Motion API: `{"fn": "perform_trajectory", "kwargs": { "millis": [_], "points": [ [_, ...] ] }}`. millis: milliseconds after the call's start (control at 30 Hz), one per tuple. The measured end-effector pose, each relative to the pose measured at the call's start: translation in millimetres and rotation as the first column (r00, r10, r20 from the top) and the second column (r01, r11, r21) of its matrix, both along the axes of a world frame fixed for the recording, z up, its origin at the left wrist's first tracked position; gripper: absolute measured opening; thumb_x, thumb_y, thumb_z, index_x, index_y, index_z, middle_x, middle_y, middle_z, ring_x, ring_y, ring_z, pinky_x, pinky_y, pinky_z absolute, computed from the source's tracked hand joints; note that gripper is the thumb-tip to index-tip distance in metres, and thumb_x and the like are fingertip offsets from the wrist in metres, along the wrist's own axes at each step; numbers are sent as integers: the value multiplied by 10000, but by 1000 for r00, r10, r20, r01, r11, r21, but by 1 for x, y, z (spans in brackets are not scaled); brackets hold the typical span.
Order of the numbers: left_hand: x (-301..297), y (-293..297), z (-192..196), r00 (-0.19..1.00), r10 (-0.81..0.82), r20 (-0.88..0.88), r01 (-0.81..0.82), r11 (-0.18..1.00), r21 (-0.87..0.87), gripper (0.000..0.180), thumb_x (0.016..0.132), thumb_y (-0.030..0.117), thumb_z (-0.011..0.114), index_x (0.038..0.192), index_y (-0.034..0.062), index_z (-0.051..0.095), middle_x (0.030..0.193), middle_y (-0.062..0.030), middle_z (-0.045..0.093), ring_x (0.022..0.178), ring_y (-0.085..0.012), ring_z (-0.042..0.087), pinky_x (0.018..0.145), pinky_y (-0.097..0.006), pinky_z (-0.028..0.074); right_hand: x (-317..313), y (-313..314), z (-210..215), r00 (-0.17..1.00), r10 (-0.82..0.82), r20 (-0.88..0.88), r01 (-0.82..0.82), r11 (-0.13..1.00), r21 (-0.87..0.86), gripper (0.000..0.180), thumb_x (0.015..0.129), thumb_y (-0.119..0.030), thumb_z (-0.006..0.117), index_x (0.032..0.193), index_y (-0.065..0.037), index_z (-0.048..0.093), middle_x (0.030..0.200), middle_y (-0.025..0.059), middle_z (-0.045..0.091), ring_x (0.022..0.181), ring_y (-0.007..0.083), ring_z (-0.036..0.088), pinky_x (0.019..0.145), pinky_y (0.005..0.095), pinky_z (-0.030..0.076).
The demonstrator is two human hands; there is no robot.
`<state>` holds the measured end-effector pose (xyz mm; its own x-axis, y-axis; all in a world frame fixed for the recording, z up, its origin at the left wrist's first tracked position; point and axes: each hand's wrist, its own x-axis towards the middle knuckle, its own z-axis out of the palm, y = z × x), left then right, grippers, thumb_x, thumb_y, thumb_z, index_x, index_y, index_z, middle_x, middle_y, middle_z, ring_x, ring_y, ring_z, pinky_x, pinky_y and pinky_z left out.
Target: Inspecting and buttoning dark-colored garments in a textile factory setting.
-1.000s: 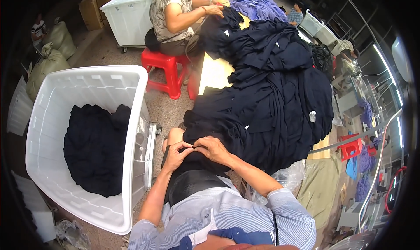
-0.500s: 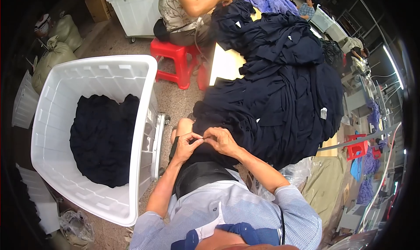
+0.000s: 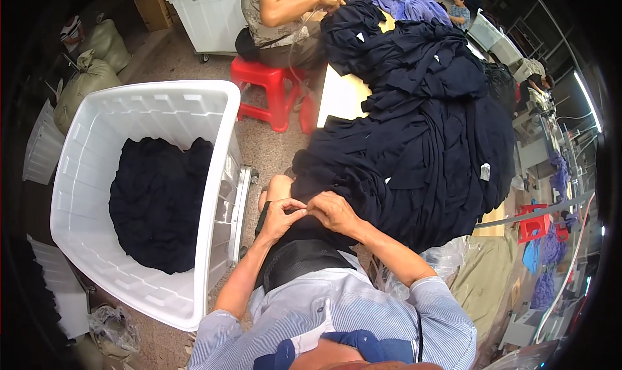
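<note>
Both hands stay pinched together on the dark cloth, and only the view has slid, so the white bin now sits a bit more toward 9 o'clock. Left hand (image 3: 280, 216) and right hand (image 3: 330, 209) are nearly shut, fingertips touching, nipping a small bit of the dark garment (image 3: 337, 176) that lies on the lap at 6 o'clock under the big dark pile (image 3: 427, 137) on the tabletop (image 3: 340, 98). To do this well, I think the pinch should be small and tight, with the cloth pulled flat, while the white bin (image 3: 84, 143) waits close by at 9 o'clock.
</note>
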<state>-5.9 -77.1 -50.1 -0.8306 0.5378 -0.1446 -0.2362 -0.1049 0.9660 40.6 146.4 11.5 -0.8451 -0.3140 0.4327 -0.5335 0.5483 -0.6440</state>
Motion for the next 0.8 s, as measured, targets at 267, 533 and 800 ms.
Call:
{"fn": "perform_trajectory", "kwargs": {
  "millis": [267, 533, 800],
  "points": [
    [-1, 3, 8, 973, -15, -229, -11, 994, -110, 136, 949, 41, 846, 1072, -14, 829, 996, -65, 833, 936, -108, 751, 887, -273, 588, -1, 2, 9, 991, -9, 133, 10, 1000, -4, 194, 888, -42, 839, 1011, -46, 688, 916, 136, 755, 902, 367, 734, 837, 464, 561],
    [8, 5, 9, 921, 99, -377, -149, 983, -108, 124, 955, 38, 832, 1061, -23, 816, 997, -86, 838, 952, -142, 777, 911, -299, 601, -2, -4, 14, 980, -36, 195, 32, 999, 20, 246, 881, -19, 839, 1063, -36, 674, 974, 154, 775, 919, 382, 734, 849, 469, 571],
    [5, 2, 10, 904, 71, -422, -138, 982, -129, 117, 972, 24, 804, 1078, -27, 806, 1006, -102, 838, 961, -159, 800, 910, -308, 617, -5, 1, -3, 998, -31, 53, 28, 997, 73, 174, 897, -99, 845, 1041, -36, 771, 965, 137, 762, 928, 362, 733, 836, 460, 569]
  ]
}}
